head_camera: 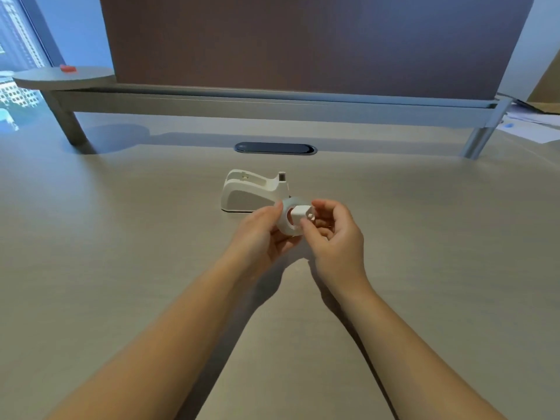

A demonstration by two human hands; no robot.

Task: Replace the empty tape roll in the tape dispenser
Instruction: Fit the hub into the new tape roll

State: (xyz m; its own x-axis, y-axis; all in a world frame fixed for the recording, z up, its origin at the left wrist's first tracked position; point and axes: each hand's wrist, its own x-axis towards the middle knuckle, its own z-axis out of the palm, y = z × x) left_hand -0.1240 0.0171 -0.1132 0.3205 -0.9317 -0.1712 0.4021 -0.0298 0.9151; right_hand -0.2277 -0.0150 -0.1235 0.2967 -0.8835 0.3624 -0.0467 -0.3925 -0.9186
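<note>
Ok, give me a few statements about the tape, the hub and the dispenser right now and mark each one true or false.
1. The left hand holds the tape roll. True.
2. The right hand is empty. False: its fingers pinch the white hub at the roll's centre hole.
3. The tape dispenser stands on the desk with its roll cradle empty. True.
4. The tape roll rests on the desk. False: it is held up in the air in front of the dispenser.
5. A red object sits on the round shelf at far left. True.
</note>
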